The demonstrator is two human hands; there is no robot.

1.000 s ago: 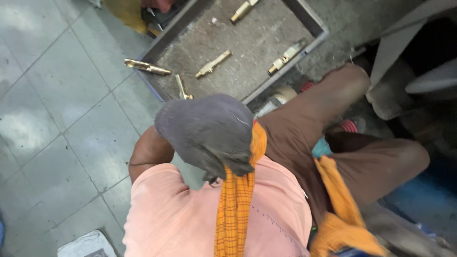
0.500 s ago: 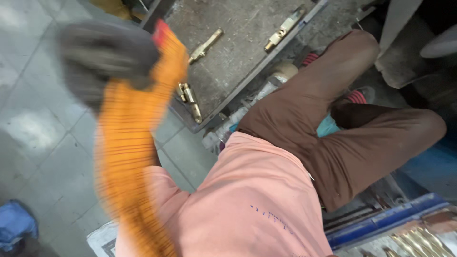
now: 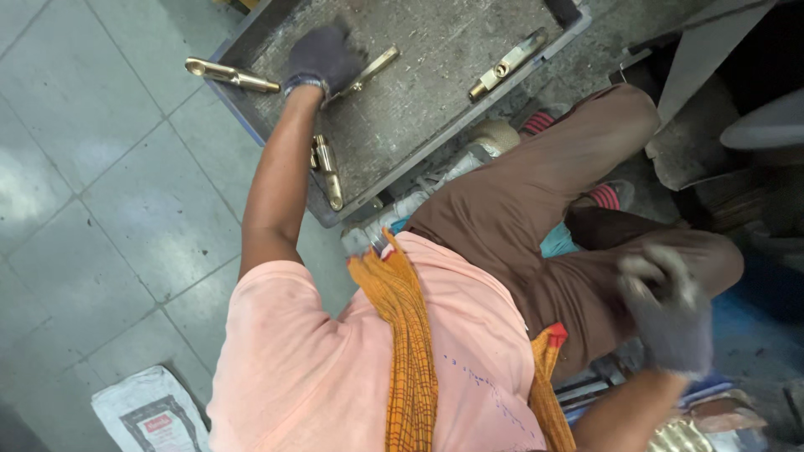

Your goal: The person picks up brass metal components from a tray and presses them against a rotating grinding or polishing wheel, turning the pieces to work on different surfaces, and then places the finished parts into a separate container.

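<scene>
Looking down past a peach shirt (image 3: 335, 368) and orange scarf (image 3: 410, 335): right hand (image 3: 666, 314), grey-gloved, blurred, loosely curled near the brown-trousered knee, grip impossible to tell. Farther off, left hand (image 3: 322, 57), gloved, closed on a brass fitting (image 3: 368, 71) lying inside the grey metal tray (image 3: 435, 109) on the tiled floor (image 3: 100, 209).

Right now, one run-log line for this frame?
left hand: gloved, on brass fitting in grey tray | right hand: gloved, blurred, by knee | loose brass parts in tray
</scene>
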